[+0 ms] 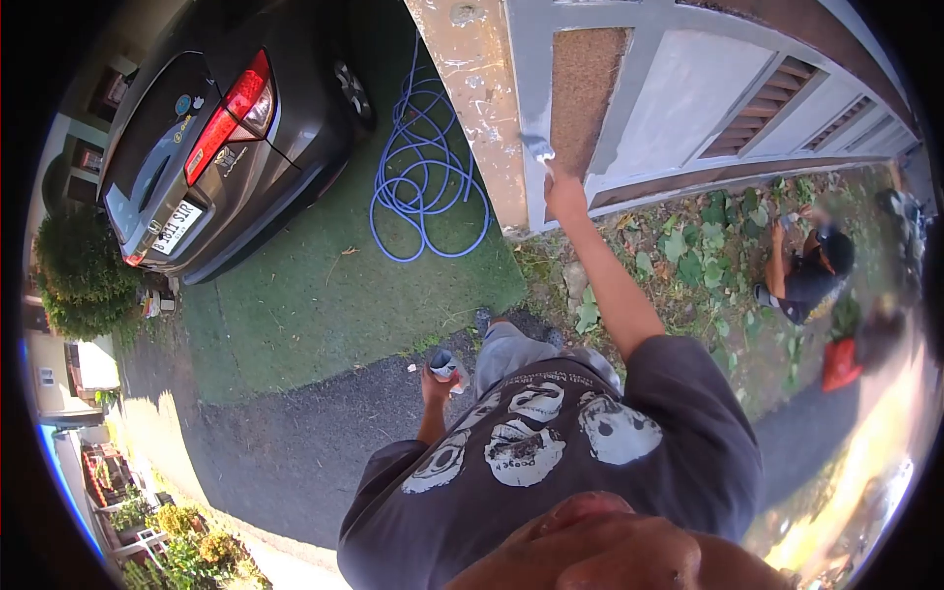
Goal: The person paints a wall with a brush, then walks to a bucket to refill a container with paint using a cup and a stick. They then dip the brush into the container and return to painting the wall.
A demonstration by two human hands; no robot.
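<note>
My right hand (563,195) is stretched out to a wall and grips a paintbrush (539,149), whose bristles touch the grey-painted frame (526,69) beside a brown unpainted panel (585,88). My left hand (436,385) is held low by my thigh and holds a small paint can (444,365) with a grey rim. I wear a dark shirt with pale skull prints and grey trousers.
A dark car (211,138) is parked at the left on green turf (324,295), where a blue hose (428,167) lies coiled. Another person (811,270) crouches at the right among leafy plants (703,251), near a red object (841,364). Asphalt lies under my feet.
</note>
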